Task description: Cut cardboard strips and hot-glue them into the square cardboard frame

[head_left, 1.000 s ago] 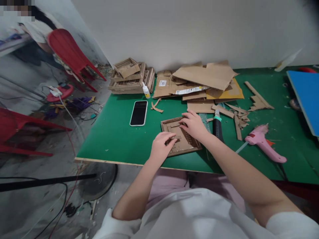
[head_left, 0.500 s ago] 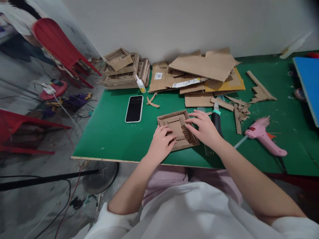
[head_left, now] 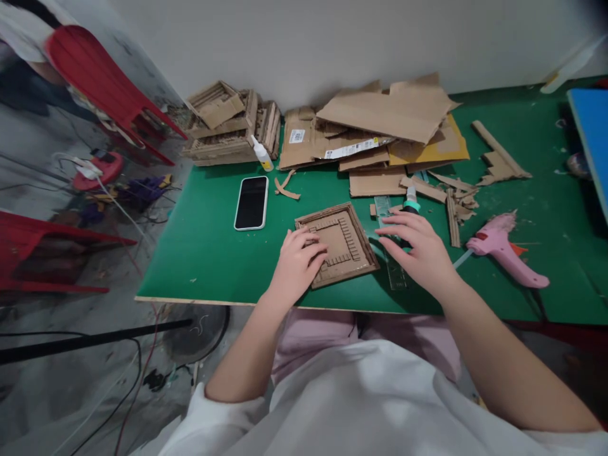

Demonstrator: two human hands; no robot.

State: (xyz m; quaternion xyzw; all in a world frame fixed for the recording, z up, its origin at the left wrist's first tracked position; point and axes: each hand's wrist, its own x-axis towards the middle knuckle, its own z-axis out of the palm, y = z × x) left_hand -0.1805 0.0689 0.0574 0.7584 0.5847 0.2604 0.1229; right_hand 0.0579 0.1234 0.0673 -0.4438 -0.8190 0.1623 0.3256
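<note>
A shallow cardboard tray (head_left: 339, 240) with ridged strips inside lies near the front edge of the green table (head_left: 213, 266). Over its left side rests my left hand (head_left: 298, 261), fingers apart and touching the tray. My right hand (head_left: 418, 250) is off the tray, to its right, with fingers spread and nothing visibly held. Beneath and beside that hand are a clear ruler (head_left: 396, 275) and a dark-handled cutter (head_left: 411, 201), which the hand partly hides.
Behind are cardboard frames (head_left: 228, 130), a glue bottle (head_left: 262, 156), a phone (head_left: 251, 202) and cardboard sheets (head_left: 384, 114). On the right lie scraps (head_left: 498, 155), a pink glue gun (head_left: 506, 247) and a blue board (head_left: 591, 139). A person sits in a red chair (head_left: 90, 69).
My right hand has left the tray and moved right, over the ruler and cutter. My left hand stays on the tray's left side. The camera view has shifted slightly.
</note>
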